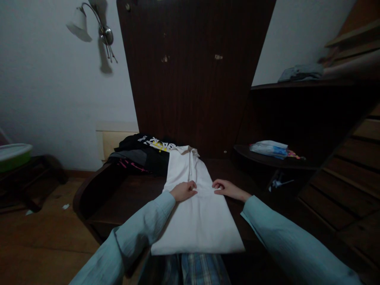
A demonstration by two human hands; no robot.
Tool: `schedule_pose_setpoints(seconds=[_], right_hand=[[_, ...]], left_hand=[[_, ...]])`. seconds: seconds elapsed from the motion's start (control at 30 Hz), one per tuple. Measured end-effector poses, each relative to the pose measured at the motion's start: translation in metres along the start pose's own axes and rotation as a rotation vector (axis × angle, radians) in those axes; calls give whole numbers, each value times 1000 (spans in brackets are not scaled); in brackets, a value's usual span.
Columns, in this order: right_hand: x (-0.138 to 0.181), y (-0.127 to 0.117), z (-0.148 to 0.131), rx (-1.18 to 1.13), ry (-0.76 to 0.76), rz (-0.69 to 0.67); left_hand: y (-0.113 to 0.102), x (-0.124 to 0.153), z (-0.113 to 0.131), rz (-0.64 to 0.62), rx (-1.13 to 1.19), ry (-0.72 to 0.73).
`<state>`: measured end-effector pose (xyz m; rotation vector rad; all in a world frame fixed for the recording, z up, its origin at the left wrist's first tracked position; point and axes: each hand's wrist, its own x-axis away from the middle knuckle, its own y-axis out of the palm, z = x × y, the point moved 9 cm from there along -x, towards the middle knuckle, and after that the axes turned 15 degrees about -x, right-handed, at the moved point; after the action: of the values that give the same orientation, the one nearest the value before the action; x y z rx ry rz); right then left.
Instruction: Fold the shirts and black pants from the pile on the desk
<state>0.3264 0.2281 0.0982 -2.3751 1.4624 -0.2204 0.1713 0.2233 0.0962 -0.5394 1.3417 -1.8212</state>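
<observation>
A white collared shirt [196, 213] lies folded lengthwise on a dark wooden surface [130, 194], its collar at the far end. My left hand [184, 190] rests on the shirt's left side with its fingers curled and pressed on the cloth. My right hand [227, 188] lies at the shirt's right edge, fingers bent and pinching the fabric. Both arms wear light blue sleeves.
A heap of dark clothes [142, 154] with white and yellow print sits behind the shirt to the left. A tall dark wooden panel [192, 71] stands behind. Shelves at the right hold a plastic packet [271, 149] and folded cloth [301, 73]. A wall lamp [89, 25] hangs at upper left.
</observation>
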Motion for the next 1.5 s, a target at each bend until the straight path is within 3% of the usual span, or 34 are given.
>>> schedule_pose_setpoints(seconds=[0.17, 0.33, 0.77, 1.03, 1.23, 1.5], right_hand=[[8, 0, 6, -42, -11, 31], [12, -4, 23, -21, 62, 98], [16, -6, 30, 26, -61, 230], [18, -5, 26, 34, -61, 221], [17, -6, 28, 46, -38, 237], [17, -6, 28, -12, -59, 273]], left_hand=[[-3, 8, 4, 59, 37, 121], [-4, 11, 3, 89, -32, 129], [1, 7, 6, 69, -6, 97], [-18, 6, 23, 191, -53, 242], [-1, 0, 12, 100, 50, 144], [-1, 1, 9, 129, 73, 124]])
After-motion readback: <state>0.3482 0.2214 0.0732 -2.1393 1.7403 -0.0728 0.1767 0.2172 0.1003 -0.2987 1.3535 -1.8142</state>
